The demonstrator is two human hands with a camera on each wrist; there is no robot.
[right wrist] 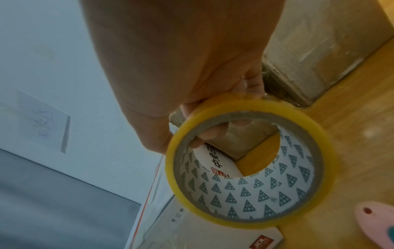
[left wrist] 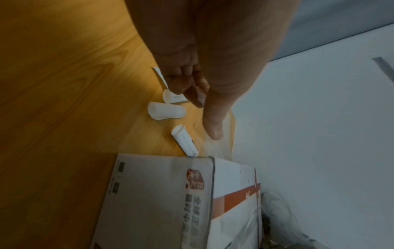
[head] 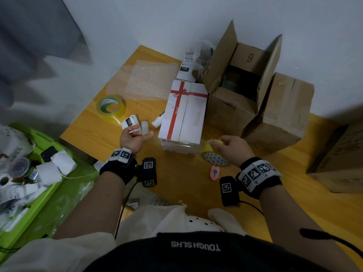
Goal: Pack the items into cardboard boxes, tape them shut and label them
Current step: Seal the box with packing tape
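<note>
A wooden counter [head: 94,132] met a pale wall. The right hand [head: 233,148] gripped a yellow tape roll [right wrist: 249,161] at the white box's [head: 184,112] five o'clock; the left hand [head: 133,138] hung loosely curled, empty.

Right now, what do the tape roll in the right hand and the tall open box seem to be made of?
The tape roll: clear yellowish plastic film, glossy, wound on what looks like a printed paper core. The tall open box: brown cardboard, matte, with creased flaps and worn edges.

Home packing corner: wooden table [head: 102,130], cardboard boxes [head: 275,118], plain wall [head: 157,20].
</note>
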